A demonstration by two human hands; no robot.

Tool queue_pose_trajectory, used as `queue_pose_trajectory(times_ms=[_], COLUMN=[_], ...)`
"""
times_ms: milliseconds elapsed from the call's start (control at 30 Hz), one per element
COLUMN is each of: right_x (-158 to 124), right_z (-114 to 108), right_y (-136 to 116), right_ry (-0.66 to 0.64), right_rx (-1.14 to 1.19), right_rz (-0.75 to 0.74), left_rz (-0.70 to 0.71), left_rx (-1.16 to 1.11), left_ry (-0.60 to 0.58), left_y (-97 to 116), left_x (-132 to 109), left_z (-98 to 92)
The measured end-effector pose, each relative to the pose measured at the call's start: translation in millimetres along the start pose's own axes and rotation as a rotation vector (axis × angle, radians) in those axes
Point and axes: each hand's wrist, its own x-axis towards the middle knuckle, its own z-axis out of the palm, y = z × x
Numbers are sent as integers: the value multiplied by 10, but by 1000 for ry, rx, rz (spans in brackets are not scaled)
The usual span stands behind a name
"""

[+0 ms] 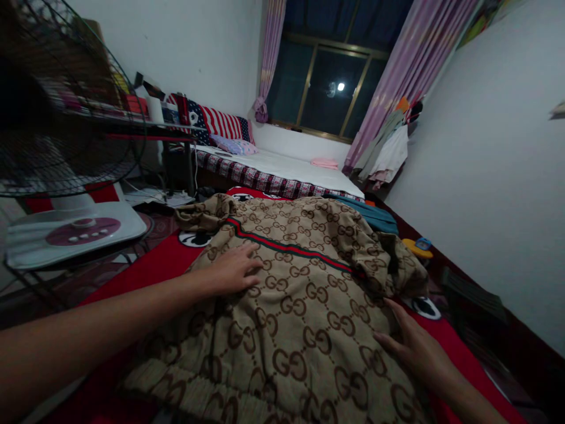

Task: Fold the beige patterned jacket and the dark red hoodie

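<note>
A tan jacket [300, 306] with a brown double-G pattern and a green-red stripe across it lies spread out, its gathered hem toward me. Its sleeves are bunched at the far left and right. Under it is a red cloth [150, 280] with black and white round prints. My left hand [238, 268] lies on the jacket's left part just below the stripe, fingers spread. At the jacket's right edge, below the right sleeve, my right hand [410, 338] rests with thumb and fingers apart. Neither hand grips the fabric.
An electric fan [66, 229] stands close on the left, beside a desk [176, 131] with items on it. Behind is a bed [282, 162] with pillows under a window. Folded teal cloth [371, 215] lies beyond the jacket. A yellow stool [417, 248] and dark stool [472, 294] stand right.
</note>
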Motion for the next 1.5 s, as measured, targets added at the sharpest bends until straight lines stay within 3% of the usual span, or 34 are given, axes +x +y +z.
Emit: queue_pose_trajectory(times_ms=[100,233,333,433,667,800,900,1000,1067,1133,1267,1367,1433,1500], right_x=[40,99,109,87,-110,-275,-258,-4,294,655,1356,1713,1859,1966], right_z=[39,83,54,-70,-578,-717,-778,-864,-887,-830,-447,-64,156,298], right_y=[36,-33,-140,-243,-424,-485,-533,-741,-993,-1273,-1555,-1299,-963,-638], right_ry=[-23,-32,-37,-40,-26,-169,-315,-315,-165,62,350,384,312,146], right_rx=[83,169,235,324,434,393,83,-339,-436,-390,-401,-491,-517,-511], right_rz=[12,23,8,11,46,-18,-123,-165,-211,-320,-606,-656,-518,-335], left_rz=[-335,-543,-512,-384,-209,-292,-326,-223,-89,11,12,-65,-121,-125], left_rx=[119,98,47,-33,-45,66,195,182,72,-40,-64,-91,-144,-180], left_ry=[211,155,73,37,1,-184,-252,-145,-14,61,183,209,166,132], left_y=[-207,-361,-421,-501,-544,-398,-236,-16,170,356,544,483,418,379], left_x=[-212,-286,-247,-197,-196,-183,-6,362,665,963,1403,1544,1567,1564], left_z=[-15,57,90,25,-599,-895,-941,-823,-664,-461,-13,284,422,499])
